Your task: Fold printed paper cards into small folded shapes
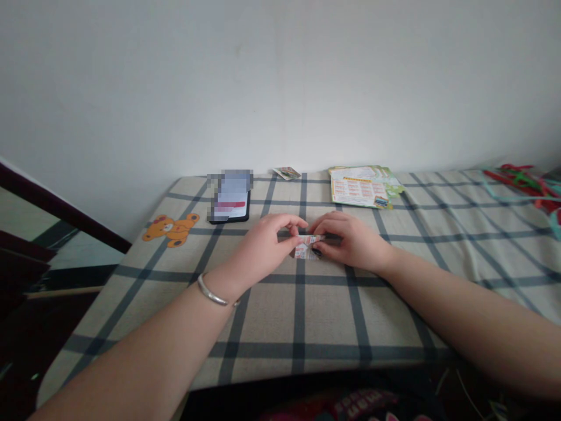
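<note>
My left hand (267,242) and my right hand (348,238) meet at the middle of the checked cloth (302,304). Both pinch a small folded piece of printed paper (307,247), white with red marks, which lies low on the cloth between them. The fingers of each hand are curled and pressed on the paper's edges. A silver bangle (213,294) sits on my left wrist.
A black phone (230,199) lies at the back left beside a bear print (172,228) on the cloth. Printed sheets (362,187) and a small card (287,173) rest near the wall. Red and green strips (528,181) lie at the far right.
</note>
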Motion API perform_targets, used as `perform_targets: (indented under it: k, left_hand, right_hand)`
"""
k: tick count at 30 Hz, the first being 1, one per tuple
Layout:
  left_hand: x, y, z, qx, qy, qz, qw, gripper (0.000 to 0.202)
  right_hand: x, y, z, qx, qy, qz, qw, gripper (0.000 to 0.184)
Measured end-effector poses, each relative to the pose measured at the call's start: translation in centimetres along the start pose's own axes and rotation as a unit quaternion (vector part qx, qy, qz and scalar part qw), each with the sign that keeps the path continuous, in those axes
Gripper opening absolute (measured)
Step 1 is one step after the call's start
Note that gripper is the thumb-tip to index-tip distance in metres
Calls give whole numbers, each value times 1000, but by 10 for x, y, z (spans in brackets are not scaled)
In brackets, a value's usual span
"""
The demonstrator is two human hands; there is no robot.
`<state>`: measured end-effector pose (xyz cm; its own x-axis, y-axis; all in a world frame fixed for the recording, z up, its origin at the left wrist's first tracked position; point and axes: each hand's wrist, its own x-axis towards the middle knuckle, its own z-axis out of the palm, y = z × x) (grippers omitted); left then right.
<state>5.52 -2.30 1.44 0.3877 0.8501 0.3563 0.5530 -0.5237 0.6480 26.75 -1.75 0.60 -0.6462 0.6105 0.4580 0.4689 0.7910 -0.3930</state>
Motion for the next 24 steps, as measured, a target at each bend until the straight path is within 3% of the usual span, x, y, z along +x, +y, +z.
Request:
perform_targets:
  k: [5, 10, 17, 24]
  left_hand:
    - [0, -3, 0, 42, 30, 103, 993, 14]
    - [-2, -4, -1, 76, 26, 148, 986, 15]
    - [-2, -7, 0, 138, -18, 169, 976, 14]
    - [-6, 1, -1, 158, -78, 168, 970, 13]
  right_hand:
    - [-1, 0, 0, 9, 61, 17, 998, 5]
    - [-3, -1, -1, -2, 92, -17, 996, 9]
    - [-3, -5, -2, -64, 26, -76, 995, 5]
    - [-2, -5, -1, -71, -53, -40, 995, 6]
